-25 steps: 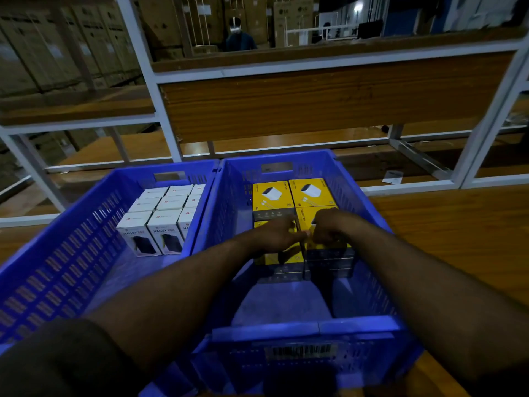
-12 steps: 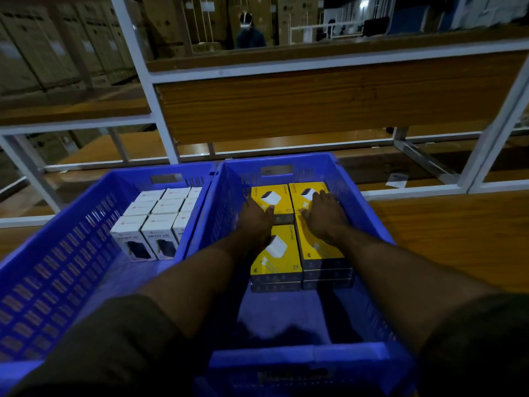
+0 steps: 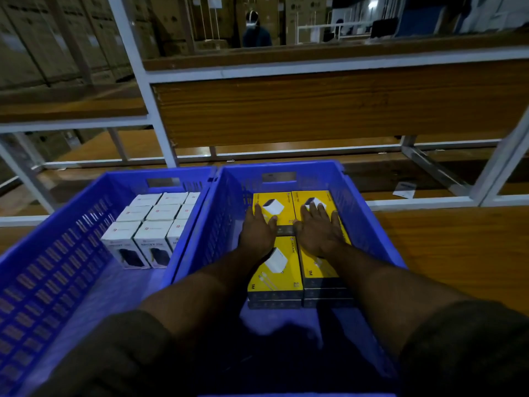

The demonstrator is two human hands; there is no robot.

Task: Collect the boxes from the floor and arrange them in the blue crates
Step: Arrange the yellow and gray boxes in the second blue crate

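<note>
Head view, nearest first: my two forearms reach away from me into the right blue crate (image 3: 369,224), whose bare floor shows at 6 o'clock below my wrists. Past that bare patch sit the yellow charger boxes (image 3: 273,277), stacked flat in two columns; the near pair shows dark side edges of further boxes beneath. My left hand (image 3: 257,232) lies palm down with fingers straight and spread, its heel over the gap between the near-left and far-left yellow boxes and its fingertips on the far-left one. My right hand (image 3: 319,230) does likewise just beside it, flat and spread, pressing on the far-right yellow box, thumb close to my left thumb. Neither hand curls around anything. At 9 o'clock from my hands stands the left blue crate (image 3: 51,270), touching the right crate along their shared wall, and in its far right corner the white boxes (image 3: 153,224) stand upright in tight rows. Both crates rest on a wooden shelf (image 3: 458,247). Farther off at 12 o'clock runs the white metal rack frame (image 3: 160,118) with a wooden panel. Beyond it, dim cardboard cartons (image 3: 43,47) and a person (image 3: 256,31) standing.
</note>
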